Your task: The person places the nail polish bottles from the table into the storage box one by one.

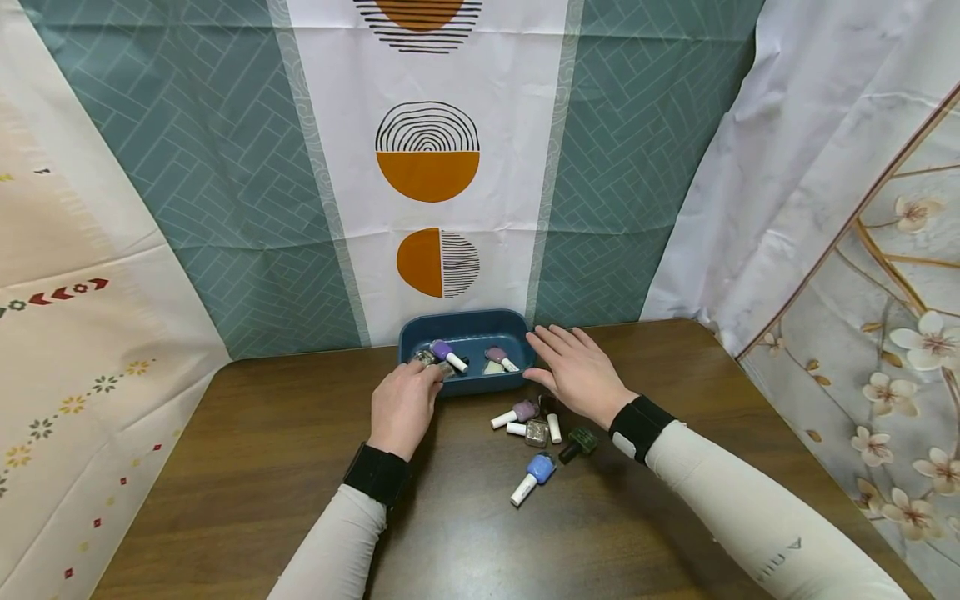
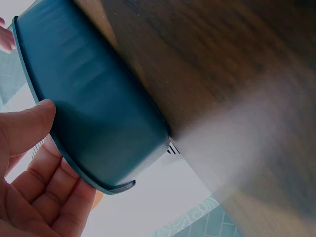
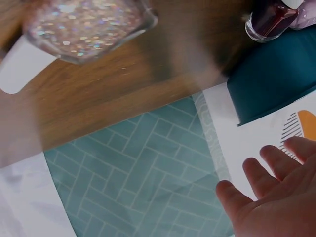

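A dark blue plastic bin (image 1: 480, 385) stands at the back of the table with several nail polish bottles in it, among them a purple one (image 1: 441, 350) and a mauve one (image 1: 496, 356). My left hand (image 1: 403, 410) grips the bin's rim at its front left; the left wrist view shows the thumb against the outer wall (image 2: 98, 89) and the fingers over the rim. Beside the bin's right end, my right hand (image 1: 577, 371) is spread with straight fingers and holds nothing. In the right wrist view those fingers look apart from the bin.
In front of the bin lie a lilac bottle (image 1: 527, 410), a glitter bottle (image 1: 537, 432), a white-capped dark red bottle (image 3: 271, 19), a blue bottle (image 1: 540, 468) and a dark green bottle (image 1: 583, 441). Patterned cloth (image 1: 330, 208) hangs right behind the table.
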A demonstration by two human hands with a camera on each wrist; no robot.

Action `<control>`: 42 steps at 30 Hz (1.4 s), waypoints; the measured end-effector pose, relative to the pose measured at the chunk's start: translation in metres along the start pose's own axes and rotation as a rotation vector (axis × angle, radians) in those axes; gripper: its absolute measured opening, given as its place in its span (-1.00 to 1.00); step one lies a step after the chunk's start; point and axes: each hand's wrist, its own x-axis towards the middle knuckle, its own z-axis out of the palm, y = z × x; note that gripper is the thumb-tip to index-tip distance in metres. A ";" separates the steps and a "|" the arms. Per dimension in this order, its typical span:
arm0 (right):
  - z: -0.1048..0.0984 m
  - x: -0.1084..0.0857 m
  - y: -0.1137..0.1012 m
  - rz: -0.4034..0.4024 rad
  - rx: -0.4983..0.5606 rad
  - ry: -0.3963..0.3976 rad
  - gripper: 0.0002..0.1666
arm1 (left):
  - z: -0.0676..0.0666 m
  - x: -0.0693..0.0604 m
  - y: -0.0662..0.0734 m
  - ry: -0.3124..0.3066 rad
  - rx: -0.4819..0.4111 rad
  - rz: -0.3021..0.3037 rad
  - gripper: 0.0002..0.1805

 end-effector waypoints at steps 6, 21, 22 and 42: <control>-0.003 -0.011 0.005 0.000 0.012 0.016 -0.13 | 0.000 0.000 0.000 -0.010 0.004 -0.004 -0.89; -0.009 -0.035 0.023 0.010 -0.006 0.015 -0.12 | 0.000 -0.001 -0.002 0.004 -0.002 -0.001 -0.91; -0.009 -0.037 0.024 0.011 -0.008 0.015 -0.12 | 0.000 -0.001 -0.002 0.003 -0.003 -0.001 -0.91; -0.011 -0.072 0.049 0.061 -0.031 0.019 -0.16 | 0.000 0.000 -0.002 0.003 -0.012 0.006 -0.93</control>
